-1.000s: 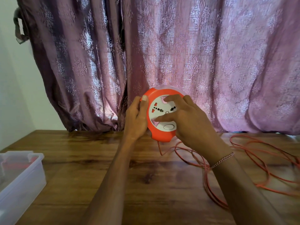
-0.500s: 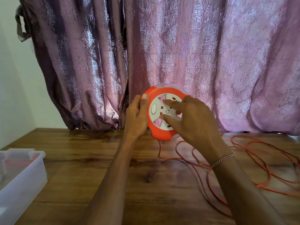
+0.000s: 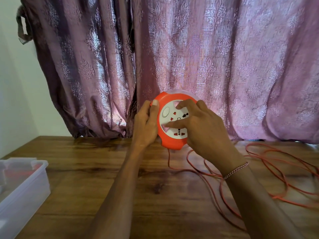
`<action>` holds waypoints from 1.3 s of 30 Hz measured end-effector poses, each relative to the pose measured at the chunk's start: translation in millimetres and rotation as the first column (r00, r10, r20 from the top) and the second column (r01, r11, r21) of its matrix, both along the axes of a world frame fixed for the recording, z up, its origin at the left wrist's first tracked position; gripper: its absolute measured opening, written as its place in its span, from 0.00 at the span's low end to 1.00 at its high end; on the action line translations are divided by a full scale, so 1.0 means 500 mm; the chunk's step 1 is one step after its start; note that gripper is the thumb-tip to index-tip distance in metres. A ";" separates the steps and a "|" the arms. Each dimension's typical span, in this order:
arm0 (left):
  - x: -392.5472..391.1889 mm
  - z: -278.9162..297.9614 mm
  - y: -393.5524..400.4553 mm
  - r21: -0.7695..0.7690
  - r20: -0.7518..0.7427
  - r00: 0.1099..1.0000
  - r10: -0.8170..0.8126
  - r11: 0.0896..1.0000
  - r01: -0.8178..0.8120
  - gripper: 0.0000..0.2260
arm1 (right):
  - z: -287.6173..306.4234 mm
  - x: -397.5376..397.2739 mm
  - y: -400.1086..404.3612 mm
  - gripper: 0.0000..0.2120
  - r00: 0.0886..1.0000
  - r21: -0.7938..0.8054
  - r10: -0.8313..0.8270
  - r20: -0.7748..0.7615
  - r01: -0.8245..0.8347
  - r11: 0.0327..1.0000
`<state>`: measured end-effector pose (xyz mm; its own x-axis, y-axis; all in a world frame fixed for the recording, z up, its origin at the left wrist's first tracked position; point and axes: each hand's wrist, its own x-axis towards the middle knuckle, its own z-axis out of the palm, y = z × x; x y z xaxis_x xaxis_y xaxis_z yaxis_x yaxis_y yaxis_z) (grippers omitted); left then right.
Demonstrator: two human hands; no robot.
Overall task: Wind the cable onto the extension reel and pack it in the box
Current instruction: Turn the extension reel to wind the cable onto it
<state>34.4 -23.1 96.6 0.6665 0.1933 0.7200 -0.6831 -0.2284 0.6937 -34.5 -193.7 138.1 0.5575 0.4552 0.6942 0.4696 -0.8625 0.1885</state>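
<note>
Reel (image 3: 172, 121): round, orange w/ white socket face, held upright above table (image 3: 120, 178). Orange cable (image 3: 269, 171): loose loops on table, right of reel. Clear box (image 3: 25, 190): far left.

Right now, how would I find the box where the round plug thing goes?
Start at the wooden table under the purple curtain and follow its near left edge. There sits the box, see-through plastic, unlike the orange reel and orange cable to its right.
</note>
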 end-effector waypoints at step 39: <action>0.004 -0.002 -0.006 -0.027 -0.014 0.999 -0.030 0.999 0.030 0.15 | -0.007 -0.001 0.017 0.26 0.977 0.301 -0.189 -0.095 0.209 0.930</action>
<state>36.6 -26.2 95.7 0.6828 0.1922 0.7049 -0.6790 -0.1890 0.7093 -35.0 -185.3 134.8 0.6618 0.1003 0.7429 0.2843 -0.9506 -0.1249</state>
